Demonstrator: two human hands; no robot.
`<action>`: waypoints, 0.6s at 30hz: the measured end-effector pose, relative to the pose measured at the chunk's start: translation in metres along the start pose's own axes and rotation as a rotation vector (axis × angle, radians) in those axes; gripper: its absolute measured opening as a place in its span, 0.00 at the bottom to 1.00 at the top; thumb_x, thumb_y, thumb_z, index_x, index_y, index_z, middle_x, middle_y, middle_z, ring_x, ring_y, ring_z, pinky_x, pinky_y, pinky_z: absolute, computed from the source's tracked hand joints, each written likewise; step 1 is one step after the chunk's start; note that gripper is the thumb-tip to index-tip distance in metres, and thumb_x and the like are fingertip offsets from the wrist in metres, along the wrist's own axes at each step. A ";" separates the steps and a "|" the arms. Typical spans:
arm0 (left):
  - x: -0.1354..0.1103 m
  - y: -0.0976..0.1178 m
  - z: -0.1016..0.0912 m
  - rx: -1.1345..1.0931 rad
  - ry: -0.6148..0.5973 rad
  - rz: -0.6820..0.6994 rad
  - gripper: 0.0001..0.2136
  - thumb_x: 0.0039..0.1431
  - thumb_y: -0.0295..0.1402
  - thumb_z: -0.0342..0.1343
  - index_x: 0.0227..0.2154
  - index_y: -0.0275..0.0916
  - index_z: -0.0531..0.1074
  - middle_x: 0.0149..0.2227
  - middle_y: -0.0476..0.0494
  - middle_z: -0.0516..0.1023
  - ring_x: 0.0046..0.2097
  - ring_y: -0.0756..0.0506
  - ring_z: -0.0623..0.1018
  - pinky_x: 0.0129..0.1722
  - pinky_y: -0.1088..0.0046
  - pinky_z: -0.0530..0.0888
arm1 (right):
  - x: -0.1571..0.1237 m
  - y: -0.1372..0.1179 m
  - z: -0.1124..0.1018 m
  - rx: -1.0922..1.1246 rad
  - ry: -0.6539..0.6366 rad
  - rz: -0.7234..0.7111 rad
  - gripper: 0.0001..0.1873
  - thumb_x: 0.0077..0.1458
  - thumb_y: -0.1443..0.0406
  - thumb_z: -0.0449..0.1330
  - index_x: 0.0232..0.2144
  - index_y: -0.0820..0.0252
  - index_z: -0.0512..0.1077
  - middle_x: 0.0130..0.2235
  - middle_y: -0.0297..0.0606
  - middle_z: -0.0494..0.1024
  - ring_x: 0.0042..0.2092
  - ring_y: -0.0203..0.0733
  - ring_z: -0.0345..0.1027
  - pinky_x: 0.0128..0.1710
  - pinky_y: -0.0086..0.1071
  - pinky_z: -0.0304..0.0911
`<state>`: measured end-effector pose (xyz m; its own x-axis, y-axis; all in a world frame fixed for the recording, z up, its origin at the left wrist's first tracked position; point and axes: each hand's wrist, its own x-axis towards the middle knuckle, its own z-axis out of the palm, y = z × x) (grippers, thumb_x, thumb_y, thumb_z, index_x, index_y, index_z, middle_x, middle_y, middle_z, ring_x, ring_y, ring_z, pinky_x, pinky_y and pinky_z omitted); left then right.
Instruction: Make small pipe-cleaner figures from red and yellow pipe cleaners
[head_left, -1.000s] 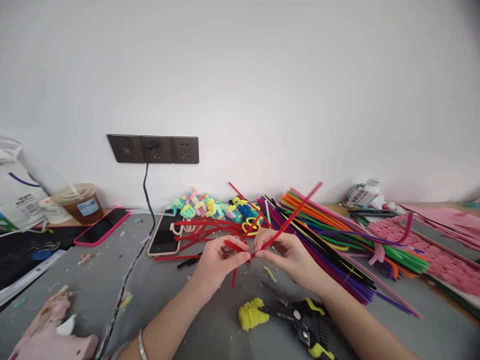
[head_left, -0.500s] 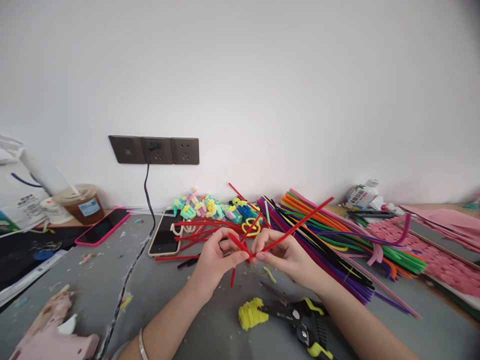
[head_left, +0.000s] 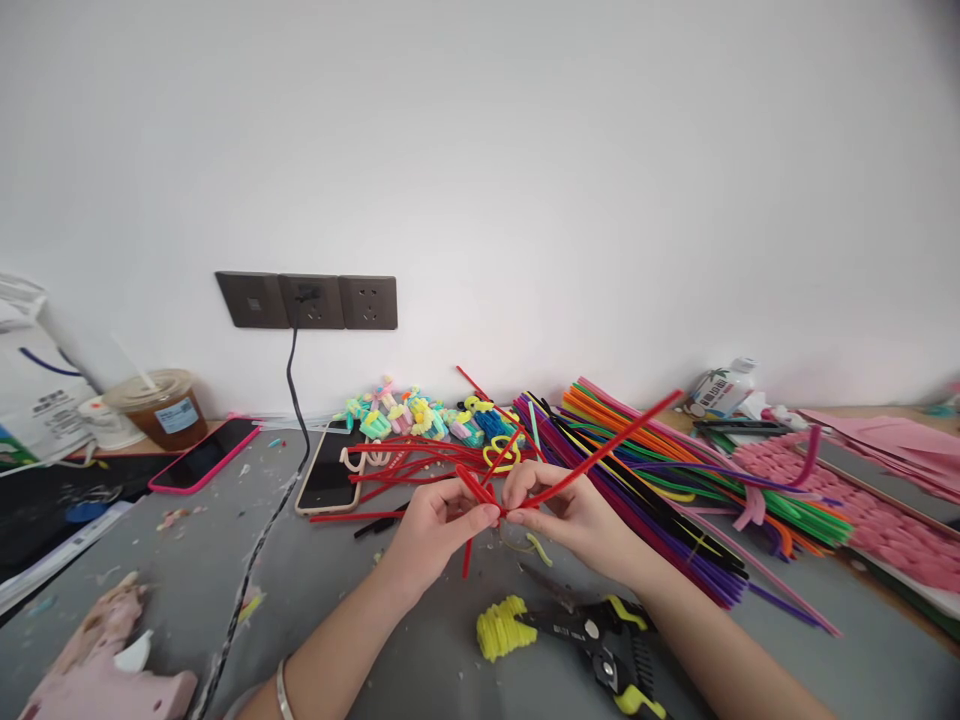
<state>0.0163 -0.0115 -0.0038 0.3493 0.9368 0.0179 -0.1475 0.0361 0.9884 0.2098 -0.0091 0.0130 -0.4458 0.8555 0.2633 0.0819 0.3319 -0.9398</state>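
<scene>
Between my fingertips, over the middle of the grey table, are red pipe cleaners [head_left: 607, 447] crossed and bent together. My left hand [head_left: 442, 520] pinches the joined part from the left with thumb and fingers. From the right, my right hand [head_left: 551, 510] pinches the same spot, and one long red end sticks out up and to the right. A short red end points down below the left thumb. The exact twist is hidden by my fingertips. Beneath my hands lie black and yellow pliers [head_left: 592, 640] and a wound yellow pipe cleaner piece [head_left: 504, 628].
Behind my hands lie loose red pipe cleaners [head_left: 409, 462], small pastel figures [head_left: 420, 412] and a phone [head_left: 330, 475]. Bundled coloured pipe cleaners [head_left: 660, 490] spread to the right. A pink-edged phone [head_left: 206, 457] and a drink cup [head_left: 161, 408] are at left. A black cable [head_left: 292, 380] runs down the wall.
The long red end has swung slightly further out to the right. Both hands stay nearly in place, still pinching the same joint.
</scene>
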 end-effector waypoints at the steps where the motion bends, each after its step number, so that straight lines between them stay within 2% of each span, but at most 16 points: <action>1: 0.000 0.000 0.000 0.001 -0.001 0.004 0.14 0.49 0.44 0.66 0.27 0.36 0.78 0.26 0.47 0.75 0.30 0.49 0.70 0.31 0.75 0.64 | 0.000 0.000 0.000 -0.009 0.001 0.007 0.11 0.56 0.59 0.65 0.29 0.60 0.72 0.31 0.35 0.74 0.34 0.39 0.67 0.35 0.32 0.63; 6: -0.001 0.002 0.002 -0.038 0.013 0.005 0.16 0.47 0.45 0.67 0.29 0.37 0.78 0.24 0.49 0.71 0.26 0.51 0.65 0.27 0.75 0.61 | 0.000 -0.002 0.000 -0.021 -0.014 0.013 0.11 0.57 0.59 0.65 0.30 0.60 0.71 0.31 0.35 0.73 0.34 0.39 0.67 0.35 0.31 0.63; 13: -0.001 0.003 0.003 -0.061 -0.049 -0.031 0.17 0.49 0.47 0.66 0.25 0.36 0.75 0.24 0.49 0.70 0.25 0.53 0.63 0.26 0.76 0.61 | 0.000 0.001 -0.001 -0.002 -0.027 -0.006 0.10 0.59 0.59 0.63 0.31 0.60 0.71 0.31 0.35 0.73 0.35 0.39 0.67 0.37 0.31 0.63; 18: -0.001 0.001 0.003 -0.053 -0.027 -0.047 0.15 0.45 0.44 0.69 0.27 0.36 0.77 0.23 0.51 0.69 0.25 0.52 0.63 0.26 0.76 0.59 | 0.000 0.005 -0.003 -0.021 0.032 -0.032 0.10 0.58 0.59 0.64 0.30 0.59 0.72 0.32 0.35 0.73 0.35 0.39 0.67 0.36 0.31 0.63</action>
<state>0.0184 -0.0132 -0.0019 0.3821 0.9238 -0.0232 -0.1794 0.0987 0.9788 0.2127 -0.0063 0.0090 -0.4201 0.8564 0.3001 0.0871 0.3672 -0.9261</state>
